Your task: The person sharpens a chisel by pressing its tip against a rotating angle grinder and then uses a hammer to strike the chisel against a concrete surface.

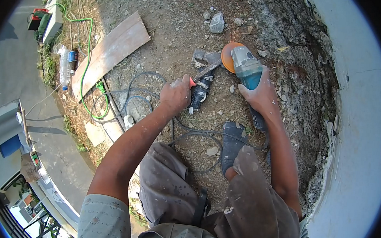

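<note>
My left hand (176,93) is closed around the red-orange handle (192,82) of a flat metal tool (209,70), which points up and to the right. My right hand (261,92) grips a teal and grey angle grinder (248,70) near its head. The grinder's orange disc (231,57) meets or nearly meets the tool's far end, and faint sparks show above the disc. Beneath the tool lies a dark wrapped object (198,95) beside grey stone pieces (205,57).
A wooden board (115,54), a green hose (87,58) and a plastic bottle (64,68) lie to the left. Dark cable (149,74) loops over the gravel near my feet. A pale stone (217,22) sits ahead, and a white wall (359,131) runs along the right.
</note>
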`<state>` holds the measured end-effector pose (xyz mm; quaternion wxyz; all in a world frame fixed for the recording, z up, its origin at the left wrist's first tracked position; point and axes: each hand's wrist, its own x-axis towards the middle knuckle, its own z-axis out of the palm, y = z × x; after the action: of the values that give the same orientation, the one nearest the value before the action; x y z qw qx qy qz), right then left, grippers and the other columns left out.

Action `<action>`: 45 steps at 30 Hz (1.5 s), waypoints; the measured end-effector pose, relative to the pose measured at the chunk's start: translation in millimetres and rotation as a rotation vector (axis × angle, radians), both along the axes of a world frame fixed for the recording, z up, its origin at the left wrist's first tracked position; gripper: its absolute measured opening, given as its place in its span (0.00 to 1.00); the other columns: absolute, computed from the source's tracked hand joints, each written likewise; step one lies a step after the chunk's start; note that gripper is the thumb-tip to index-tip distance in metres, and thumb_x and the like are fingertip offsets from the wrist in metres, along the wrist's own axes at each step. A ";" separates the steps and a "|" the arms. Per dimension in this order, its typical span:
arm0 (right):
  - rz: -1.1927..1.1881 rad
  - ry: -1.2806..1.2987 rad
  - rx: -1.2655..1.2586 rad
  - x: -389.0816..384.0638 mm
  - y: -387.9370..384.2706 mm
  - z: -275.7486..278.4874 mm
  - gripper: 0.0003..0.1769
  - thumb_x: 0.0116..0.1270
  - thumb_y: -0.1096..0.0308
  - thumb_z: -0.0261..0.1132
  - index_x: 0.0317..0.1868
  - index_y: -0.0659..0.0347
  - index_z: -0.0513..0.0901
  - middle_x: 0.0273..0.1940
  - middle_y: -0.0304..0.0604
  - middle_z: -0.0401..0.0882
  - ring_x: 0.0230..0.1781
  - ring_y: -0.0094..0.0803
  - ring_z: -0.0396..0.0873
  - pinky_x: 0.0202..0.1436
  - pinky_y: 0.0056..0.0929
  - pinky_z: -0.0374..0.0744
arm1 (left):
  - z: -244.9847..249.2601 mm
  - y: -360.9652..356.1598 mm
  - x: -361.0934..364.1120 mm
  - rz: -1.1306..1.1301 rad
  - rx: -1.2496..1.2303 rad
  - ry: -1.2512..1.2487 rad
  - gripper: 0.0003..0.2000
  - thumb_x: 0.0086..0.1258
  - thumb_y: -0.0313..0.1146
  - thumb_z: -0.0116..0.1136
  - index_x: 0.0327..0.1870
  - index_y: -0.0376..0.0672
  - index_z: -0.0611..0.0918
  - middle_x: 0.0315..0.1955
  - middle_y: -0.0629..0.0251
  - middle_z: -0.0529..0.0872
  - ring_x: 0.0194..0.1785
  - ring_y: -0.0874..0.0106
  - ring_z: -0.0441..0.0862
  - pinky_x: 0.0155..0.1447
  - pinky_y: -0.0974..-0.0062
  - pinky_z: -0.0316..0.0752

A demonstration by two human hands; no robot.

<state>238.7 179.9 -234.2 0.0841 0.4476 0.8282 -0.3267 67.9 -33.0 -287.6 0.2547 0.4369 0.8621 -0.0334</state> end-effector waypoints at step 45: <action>-0.035 0.018 0.002 -12.0 14.5 -5.7 0.53 0.56 0.49 0.77 0.73 0.62 0.58 0.54 0.67 0.83 0.55 0.63 0.83 0.59 0.52 0.79 | -16.9 -7.0 -2.2 -0.039 0.067 0.058 0.12 0.72 0.36 0.56 0.50 0.43 0.71 0.37 0.53 0.90 0.42 0.55 0.90 0.48 0.54 0.80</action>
<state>226.7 194.4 -239.9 0.0705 0.4590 0.8214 -0.3312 65.6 -40.0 -304.5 0.2144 0.4608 0.8610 -0.0221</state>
